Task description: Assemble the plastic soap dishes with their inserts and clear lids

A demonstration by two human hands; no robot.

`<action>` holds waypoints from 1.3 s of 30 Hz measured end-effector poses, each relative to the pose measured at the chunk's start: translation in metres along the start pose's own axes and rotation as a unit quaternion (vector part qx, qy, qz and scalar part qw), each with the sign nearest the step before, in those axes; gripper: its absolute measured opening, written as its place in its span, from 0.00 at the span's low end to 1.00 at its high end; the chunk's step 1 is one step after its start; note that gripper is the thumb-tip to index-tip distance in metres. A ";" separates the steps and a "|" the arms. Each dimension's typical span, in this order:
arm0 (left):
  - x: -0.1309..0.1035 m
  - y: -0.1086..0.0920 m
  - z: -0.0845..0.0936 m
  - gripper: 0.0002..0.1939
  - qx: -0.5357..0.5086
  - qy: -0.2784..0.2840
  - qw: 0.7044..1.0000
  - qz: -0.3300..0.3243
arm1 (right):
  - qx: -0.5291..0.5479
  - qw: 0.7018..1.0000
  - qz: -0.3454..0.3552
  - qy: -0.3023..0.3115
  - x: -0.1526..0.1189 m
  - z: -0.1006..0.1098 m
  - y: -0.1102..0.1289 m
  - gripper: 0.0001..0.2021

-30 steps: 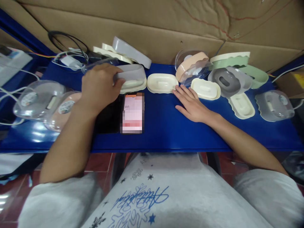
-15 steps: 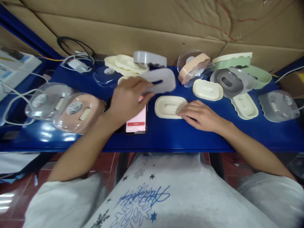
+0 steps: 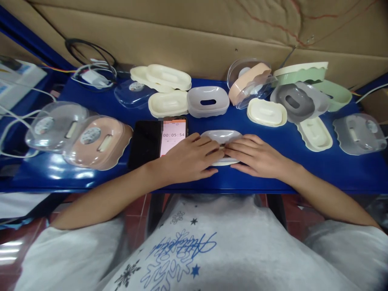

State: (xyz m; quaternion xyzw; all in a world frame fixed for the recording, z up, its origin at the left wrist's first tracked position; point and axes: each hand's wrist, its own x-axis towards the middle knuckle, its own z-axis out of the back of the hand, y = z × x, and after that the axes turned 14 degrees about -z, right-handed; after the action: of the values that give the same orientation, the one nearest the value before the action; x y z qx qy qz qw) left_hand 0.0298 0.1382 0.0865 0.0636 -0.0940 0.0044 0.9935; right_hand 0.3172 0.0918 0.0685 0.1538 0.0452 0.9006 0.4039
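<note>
A light grey soap dish tray (image 3: 221,135) lies on top of a cream soap dish base (image 3: 226,163) near the table's front edge; only a pale strip of the base shows below it. My left hand (image 3: 194,157) grips the tray from the left, fingers curled over its middle. From the right, my right hand (image 3: 256,157) holds the same tray, its fingertips meeting those of the left. Both hands hide most of the two pieces. Just behind them sits another light grey tray (image 3: 208,106) with a dark slot, touching a cream piece (image 3: 167,103).
A phone (image 3: 174,135) showing a timer lies left of my hands, beside a black device (image 3: 144,141). Lidded peach (image 3: 101,147) and clear-grey boxes (image 3: 56,125) stand on the left. Peach, dark grey (image 3: 292,103) and green parts (image 3: 338,95) cluster at the back right. Cables lie back left.
My left hand has brought a grey tray down onto the cream base and now meets my right hand there. The cream base sits slightly nearer the front edge.
</note>
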 end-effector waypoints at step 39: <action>-0.002 0.007 -0.015 0.13 0.000 -0.018 1.000 0.014 | -0.242 0.907 -0.242 -0.246 0.044 0.063 -0.100 0.21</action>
State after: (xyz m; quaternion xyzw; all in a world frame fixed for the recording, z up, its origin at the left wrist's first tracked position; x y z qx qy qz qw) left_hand 0.0305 0.1473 0.0728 0.0620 -0.1131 0.0169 0.9915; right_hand 0.3805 0.1884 0.1186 0.2523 -0.2392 0.6923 0.6323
